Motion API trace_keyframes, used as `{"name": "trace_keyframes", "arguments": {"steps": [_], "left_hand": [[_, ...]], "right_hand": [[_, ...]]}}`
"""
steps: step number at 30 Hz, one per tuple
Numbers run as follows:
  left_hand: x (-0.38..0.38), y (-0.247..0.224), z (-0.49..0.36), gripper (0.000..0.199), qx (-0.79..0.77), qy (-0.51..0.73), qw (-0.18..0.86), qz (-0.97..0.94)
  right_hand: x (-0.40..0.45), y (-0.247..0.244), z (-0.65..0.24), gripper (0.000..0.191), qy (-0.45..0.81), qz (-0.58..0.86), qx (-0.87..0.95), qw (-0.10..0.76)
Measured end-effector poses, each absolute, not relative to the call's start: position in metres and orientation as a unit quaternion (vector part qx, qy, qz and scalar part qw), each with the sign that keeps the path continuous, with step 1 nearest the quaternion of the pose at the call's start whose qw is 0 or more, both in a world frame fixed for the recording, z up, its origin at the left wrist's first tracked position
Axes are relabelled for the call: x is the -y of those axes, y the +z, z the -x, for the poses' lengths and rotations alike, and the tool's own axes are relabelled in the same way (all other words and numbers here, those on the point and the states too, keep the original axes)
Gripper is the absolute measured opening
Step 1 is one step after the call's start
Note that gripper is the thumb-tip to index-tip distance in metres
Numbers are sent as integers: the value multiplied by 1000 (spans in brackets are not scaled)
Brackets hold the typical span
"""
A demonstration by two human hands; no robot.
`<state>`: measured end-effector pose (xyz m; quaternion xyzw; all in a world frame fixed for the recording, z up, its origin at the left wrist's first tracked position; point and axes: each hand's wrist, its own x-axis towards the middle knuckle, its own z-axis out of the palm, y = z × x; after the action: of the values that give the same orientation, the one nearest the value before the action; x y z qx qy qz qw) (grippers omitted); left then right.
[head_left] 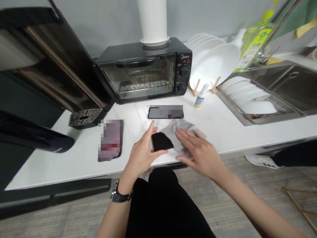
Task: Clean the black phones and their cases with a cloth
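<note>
A dark flat object, perhaps a phone (161,141), lies on the white counter (138,168), partly covered by a thin grey cloth (173,130). My left hand (141,152) grips its left end between thumb and fingers. Fingers spread, my right hand (198,150) rests flat on the cloth, to the right of the dark object. Behind my hands lies a black-edged phone (158,112), partly pixelated. Another phone (111,140), also pixelated, is left of my left hand. A small white spray bottle (200,96) stands behind and to the right.
A black toaster oven (143,77) stands at the back, with a white pot (153,23) on top. White plates (213,62) and a sink (284,82) are right. A dark appliance (61,62) stands left. Another person's shoe (262,162) shows at the right.
</note>
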<state>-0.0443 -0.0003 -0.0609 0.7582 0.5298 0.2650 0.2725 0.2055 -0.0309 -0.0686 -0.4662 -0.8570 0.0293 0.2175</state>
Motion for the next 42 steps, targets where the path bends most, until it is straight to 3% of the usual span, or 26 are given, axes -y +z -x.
{"name": "trace_keyframes", "arguments": {"steps": [4,8,11,14,18,22,25,29,33,36,40,42], "left_hand": [[0,-60,44,118,-525,268,281,-757],[0,-60,46,101,-541,253,261,-758],[0,-60,46,107,-542,256,261,-756],[0,-61,44,117,-532,274,274,-753],[0,-61,43,116,-532,273,281,-751],[0,-58,46,102,-535,250,269,-761],[1,-56,47,101,-538,244,262,-763],[1,-57,44,109,-532,262,274,-757],[0,-58,44,108,-532,271,279,-752],[0,-58,47,91,-537,256,270,-757],[1,-58,47,102,-539,254,272,-755],[1,-58,45,109,-538,260,280,-751]], "right_hand": [[29,-70,-190,94,12,506,829,235],[32,-71,-128,108,100,415,856,290],[33,-68,-151,94,118,387,877,258],[29,-65,-206,79,67,451,864,212],[27,-69,-200,91,27,481,846,228],[31,-71,-137,105,104,393,870,277],[30,-66,-153,95,121,375,883,254],[30,-61,-214,77,60,466,857,211],[35,-70,-175,95,36,504,827,248],[39,-74,-123,104,108,449,836,295],[35,-69,-154,89,114,423,857,270],[31,-68,-190,81,73,478,839,250]]}}
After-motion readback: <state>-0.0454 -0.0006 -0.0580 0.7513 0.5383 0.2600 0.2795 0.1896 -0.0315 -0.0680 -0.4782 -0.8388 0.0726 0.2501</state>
